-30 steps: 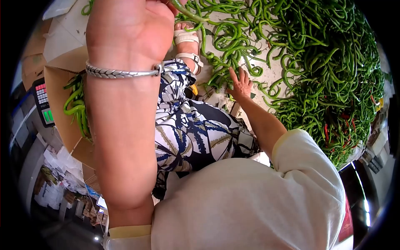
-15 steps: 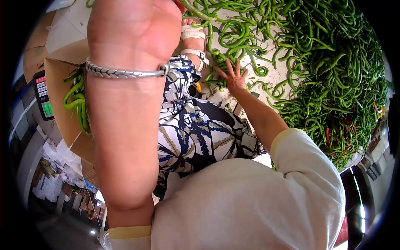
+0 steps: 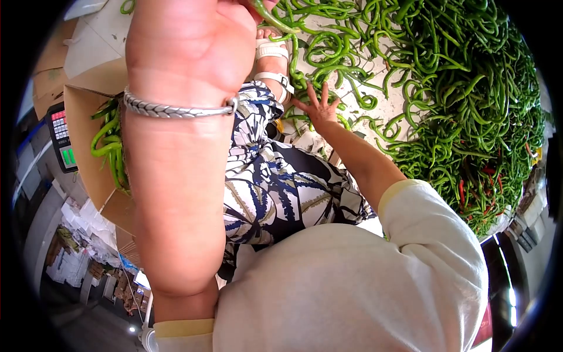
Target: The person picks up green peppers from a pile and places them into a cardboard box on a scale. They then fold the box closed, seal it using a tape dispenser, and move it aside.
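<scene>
My left hand (image 3: 202, 44) is raised close to the camera at the top, palm side showing and a braided silver bracelet (image 3: 176, 110) on the wrist. Its fingers are mostly cut off by the frame's edge, but they curl onto a long green chili pepper (image 3: 275, 19) that sticks out to the right. My right hand (image 3: 321, 110) reaches down to the floor with fingers spread, over a few loose curled green peppers (image 3: 366, 101). Its fingertips overlap the peppers beside my sandalled foot (image 3: 272, 56).
A big heap of green chili peppers (image 3: 469, 105), with some red ones, fills the right side. On the left, a cardboard box (image 3: 88, 138) holds more peppers, partly hidden by my left forearm. Beside it stands a digital scale (image 3: 60, 138). Plastic wrapping (image 3: 88, 226) lies lower left.
My right hand has shifted slightly left over the loose peppers, fingers still spread. My left hand has moved only a little, with the pepper still in it.
</scene>
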Tool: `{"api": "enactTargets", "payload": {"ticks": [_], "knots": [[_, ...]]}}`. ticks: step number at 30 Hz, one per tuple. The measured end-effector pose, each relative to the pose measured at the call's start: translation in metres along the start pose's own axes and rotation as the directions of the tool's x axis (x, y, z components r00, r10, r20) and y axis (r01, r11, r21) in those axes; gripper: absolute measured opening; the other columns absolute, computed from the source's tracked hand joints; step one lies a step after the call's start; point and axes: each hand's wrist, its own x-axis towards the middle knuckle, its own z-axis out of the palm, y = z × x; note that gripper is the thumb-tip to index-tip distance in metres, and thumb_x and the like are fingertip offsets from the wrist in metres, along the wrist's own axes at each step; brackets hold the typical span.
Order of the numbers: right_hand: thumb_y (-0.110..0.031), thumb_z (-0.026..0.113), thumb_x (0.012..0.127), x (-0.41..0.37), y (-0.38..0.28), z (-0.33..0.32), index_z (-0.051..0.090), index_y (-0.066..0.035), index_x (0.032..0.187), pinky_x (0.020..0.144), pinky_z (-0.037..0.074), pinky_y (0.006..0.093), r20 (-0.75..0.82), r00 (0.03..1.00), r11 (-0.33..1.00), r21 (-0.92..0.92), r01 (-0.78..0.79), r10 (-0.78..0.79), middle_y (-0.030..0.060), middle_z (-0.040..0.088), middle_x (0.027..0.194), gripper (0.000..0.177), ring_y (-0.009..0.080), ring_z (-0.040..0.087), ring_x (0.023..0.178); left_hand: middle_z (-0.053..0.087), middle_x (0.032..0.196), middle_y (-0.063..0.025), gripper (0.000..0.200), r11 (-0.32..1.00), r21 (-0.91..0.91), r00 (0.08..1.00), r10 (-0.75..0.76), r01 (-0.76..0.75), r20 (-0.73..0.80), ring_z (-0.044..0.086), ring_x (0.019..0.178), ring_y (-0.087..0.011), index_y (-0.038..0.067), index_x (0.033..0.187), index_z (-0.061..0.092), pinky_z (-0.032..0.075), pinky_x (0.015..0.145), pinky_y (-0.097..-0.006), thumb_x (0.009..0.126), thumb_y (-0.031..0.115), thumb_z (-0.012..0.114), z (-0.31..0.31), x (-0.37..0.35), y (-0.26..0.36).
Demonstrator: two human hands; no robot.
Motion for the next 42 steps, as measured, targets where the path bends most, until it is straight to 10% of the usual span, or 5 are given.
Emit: {"api": "enactTargets", "payload": {"ticks": [28, 34, 39, 42], "knots": [[-0.002, 0.058, 0.078, 0.022, 0.068, 0.004, 0.061, -0.028, 0.112, 0.082, 0.054, 0.0376, -0.164, 0.934, 0.94, 0.074, 0.333, -0.318, 0.011, 0.039, 0.122, 0.044, 0.0363, 0.041, 0.119, 0.053, 0.077, -0.0048, 0.02, 0.999, 0.019, 1.0, -0.028, 0.028, 0.01, 0.052, 0.075, -0.0179, -0.004, 0.104, 0.058, 0.046, 0.072, -0.0284, 0.091, 0.012, 0.058, -0.001, 0.001, 0.009], [0.009, 0.055, 0.075, -0.004, 0.075, -0.004, 0.059, -0.026, 0.116, 0.087, 0.051, 0.0401, -0.244, 0.961, 0.873, 0.43, 0.23, -0.133, 0.011, 0.044, 0.119, 0.054, 0.0357, 0.053, 0.106, 0.053, 0.076, -0.004, 0.018, 1.0, 0.019, 1.0, 0.021, -0.021, -0.012, 0.052, 0.072, -0.0165, -0.003, 0.103, 0.058, 0.046, 0.07, -0.0274, 0.091, 0.011, 0.058, -0.002, 0.002, 0.008], [0.001, 0.071, 0.065, -0.021, 0.132, 0.015, 0.063, -0.014, 0.104, 0.082, 0.049, 0.0341, -0.502, 0.861, 0.624, 0.699, 0.349, 0.082, 0.0099, 0.058, 0.101, 0.042, 0.0253, 0.059, 0.091, 0.053, 0.074, -0.0029, 0.015, 0.994, 0.065, 0.996, 0.084, -0.084, 0.001, 0.053, 0.069, -0.015, -0.001, 0.099, 0.057, 0.046, 0.069, -0.0274, 0.09, 0.01, 0.06, -0.004, 0.007, 0.005], [0.004, 0.068, 0.072, -0.048, 0.16, -0.027, 0.061, -0.006, 0.101, 0.074, 0.045, 0.0248, -0.075, 0.993, -0.047, 0.996, 0.079, 0.094, -0.0012, 0.057, 0.09, 0.031, 0.0102, 0.052, 0.082, 0.053, 0.073, -0.0025, 0.014, 0.998, 0.055, 0.999, 0.039, -0.04, 0.024, 0.053, 0.069, -0.0144, 0.0, 0.097, 0.057, 0.046, 0.068, -0.0271, 0.089, 0.011, 0.061, -0.004, 0.001, 0.008]]}}
